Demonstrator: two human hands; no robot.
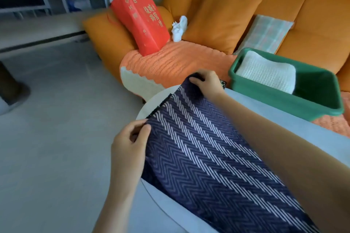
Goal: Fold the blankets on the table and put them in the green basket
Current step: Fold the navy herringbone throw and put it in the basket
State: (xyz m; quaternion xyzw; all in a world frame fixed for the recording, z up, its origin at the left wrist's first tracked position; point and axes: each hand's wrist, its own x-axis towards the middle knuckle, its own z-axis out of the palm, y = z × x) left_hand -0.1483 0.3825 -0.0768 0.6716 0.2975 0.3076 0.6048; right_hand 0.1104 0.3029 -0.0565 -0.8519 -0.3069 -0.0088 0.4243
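Observation:
A navy blanket [204, 161] with a white zigzag pattern lies spread over the white round table [295, 121]. My left hand [128, 143] pinches the blanket's near-left corner at the table's rim. My right hand [207, 81] grips the far corner of the same edge. The green basket [320, 89] stands on the sofa just past the table, to the right of my right hand. A folded white knitted blanket [269, 72] lies inside it at its left end.
An orange sofa [236, 5] with an orange knitted throw [170, 60] fills the back. On it stand a red paper bag [142, 19], a white crumpled cloth [179, 28], a cushion and a folded checked cloth [265, 34]. Grey floor lies to the left, with shelves beyond.

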